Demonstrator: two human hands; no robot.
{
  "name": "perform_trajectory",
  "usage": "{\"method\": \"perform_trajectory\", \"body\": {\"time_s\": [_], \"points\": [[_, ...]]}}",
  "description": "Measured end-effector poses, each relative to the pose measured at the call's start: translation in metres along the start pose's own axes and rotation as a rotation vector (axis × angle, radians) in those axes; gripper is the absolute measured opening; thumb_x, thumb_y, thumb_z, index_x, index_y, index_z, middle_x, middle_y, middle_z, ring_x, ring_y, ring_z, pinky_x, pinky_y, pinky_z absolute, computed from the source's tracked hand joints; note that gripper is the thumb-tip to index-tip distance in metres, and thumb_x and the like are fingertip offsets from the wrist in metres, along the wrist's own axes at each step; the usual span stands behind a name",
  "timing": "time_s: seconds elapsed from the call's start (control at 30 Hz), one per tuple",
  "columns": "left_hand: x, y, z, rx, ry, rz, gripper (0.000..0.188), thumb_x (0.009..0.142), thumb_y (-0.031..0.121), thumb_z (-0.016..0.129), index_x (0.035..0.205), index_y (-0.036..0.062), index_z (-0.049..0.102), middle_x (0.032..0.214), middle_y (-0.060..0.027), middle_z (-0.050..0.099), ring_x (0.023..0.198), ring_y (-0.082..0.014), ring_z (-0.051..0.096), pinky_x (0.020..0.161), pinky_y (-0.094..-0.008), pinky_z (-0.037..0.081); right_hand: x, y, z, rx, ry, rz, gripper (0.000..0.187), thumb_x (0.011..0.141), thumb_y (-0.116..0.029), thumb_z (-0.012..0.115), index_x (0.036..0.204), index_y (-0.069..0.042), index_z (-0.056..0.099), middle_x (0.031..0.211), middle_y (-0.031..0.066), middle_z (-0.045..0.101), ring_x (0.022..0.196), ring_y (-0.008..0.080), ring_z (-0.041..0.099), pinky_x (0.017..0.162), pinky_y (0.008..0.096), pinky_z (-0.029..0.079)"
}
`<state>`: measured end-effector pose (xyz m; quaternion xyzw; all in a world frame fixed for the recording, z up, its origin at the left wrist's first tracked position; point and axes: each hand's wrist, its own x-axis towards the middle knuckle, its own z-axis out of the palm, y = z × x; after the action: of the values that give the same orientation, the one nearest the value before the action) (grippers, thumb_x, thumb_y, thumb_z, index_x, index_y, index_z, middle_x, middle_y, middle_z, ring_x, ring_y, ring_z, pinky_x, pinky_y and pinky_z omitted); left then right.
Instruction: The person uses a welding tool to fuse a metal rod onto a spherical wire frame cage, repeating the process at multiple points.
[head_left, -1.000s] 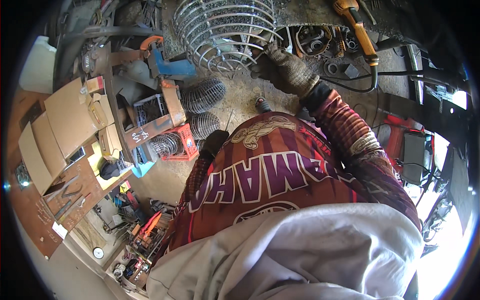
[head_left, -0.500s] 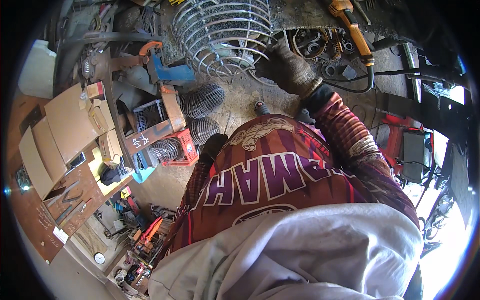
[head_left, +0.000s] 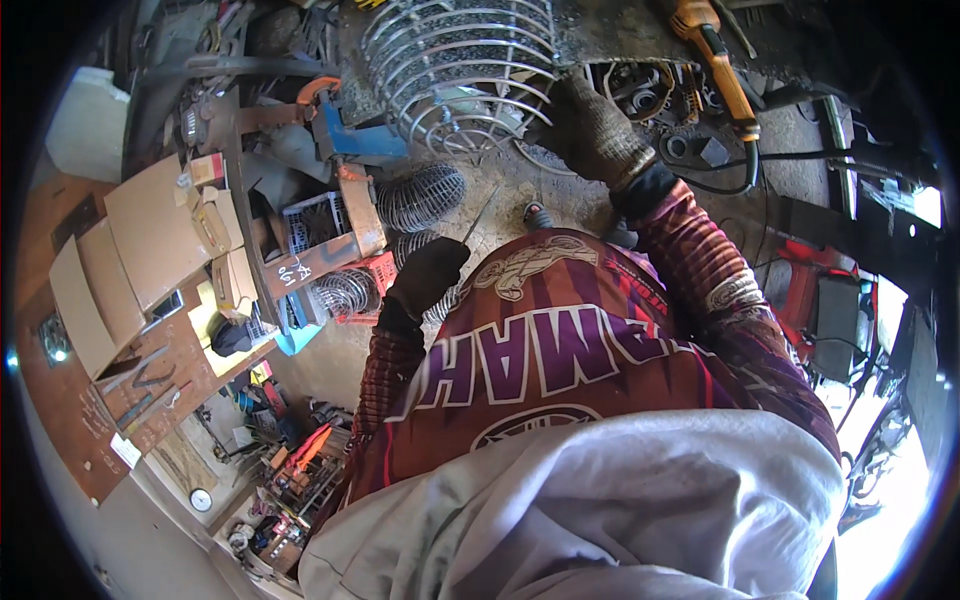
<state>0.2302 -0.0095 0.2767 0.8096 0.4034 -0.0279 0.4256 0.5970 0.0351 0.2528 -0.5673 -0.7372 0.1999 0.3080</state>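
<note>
left hand (head_left: 430,278): in a dark glove, low in front of the body, fingers curled closed around the near end of a thin metal rod.
thin metal rod (head_left: 482,213): pokes out of the left fist, slanting up and to the right over the floor (head_left: 500,172).
right hand (head_left: 602,138): in a knitted, grimy glove, reaching forward to the right edge of the wire cage; fingers are bent, but whether they close on a bar i cannot tell.
wire cage (head_left: 462,62): large, rounded, made of spaced bright metal hoops joined by cross wires; at the top centre, over the edge of a dark, rough table (head_left: 615,28), its narrower end toward the body.
angle grinder (head_left: 722,68): orange-yellow body, lying to the right of the right hand, well apart from it, a dark cord leading off its near end.
metal rings: a cluster (head_left: 645,100) lies beyond the right glove, with a loose ring (head_left: 677,147) just beside the wrist side.
coiled wire pieces (head_left: 425,196): ribbed and grey, on the floor near the left hand, close to a red crate (head_left: 384,268) partly hidden by the glove.
left side: blue metal piece (head_left: 362,138); opened cardboard boxes (head_left: 140,250) on a brown table (head_left: 85,405).
clothing: maroon patterned shirt (head_left: 535,350) with a pale cloth (head_left: 570,490) in front.
</note>
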Motion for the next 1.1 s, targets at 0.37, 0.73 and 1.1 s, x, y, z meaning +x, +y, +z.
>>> {"method": "perform_trajectory", "body": {"time_s": [0.37,0.73,1.1], "points": [[-0.001,0.073,-0.023,-0.204,0.014,-0.203,0.027,0.098,0.024,0.061,0.110,0.0002,0.065,0.086,-0.0075,0.066,0.073,-0.0140,0.061,0.069,-0.0306,0.050,-0.001,-0.002,-0.004,-0.178,0.013,-0.173,0.058,0.092,-0.043,0.062,0.131,-0.001,0.054,0.122,0.0177,0.057,0.119,0.0360,0.050,0.109,0.0404,0.036],[0.004,0.157,-0.073,-0.206,0.043,-0.129,0.021,0.096,0.017,0.061,0.106,-0.0011,0.066,0.080,-0.0133,0.065,0.069,-0.0161,0.061,0.064,-0.0329,0.049,0.000,0.020,0.034,0.340,0.044,0.130,0.067,0.094,-0.049,0.058,0.139,-0.001,0.046,0.129,0.0232,0.053,0.122,0.0370,0.052,0.105,0.0427,0.041],[0.008,0.164,-0.072,-0.226,0.192,-0.095,0.023,0.095,0.012,0.060,0.112,-0.0021,0.066,0.081,-0.0063,0.063,0.071,-0.0104,0.056,0.063,-0.0284,0.046,0.002,0.003,0.014,0.207,-0.013,0.035,0.052,0.096,-0.042,0.056,0.132,-0.004,0.054,0.125,0.0182,0.056,0.116,0.0333,0.051,0.106,0.0412,0.039]]}}
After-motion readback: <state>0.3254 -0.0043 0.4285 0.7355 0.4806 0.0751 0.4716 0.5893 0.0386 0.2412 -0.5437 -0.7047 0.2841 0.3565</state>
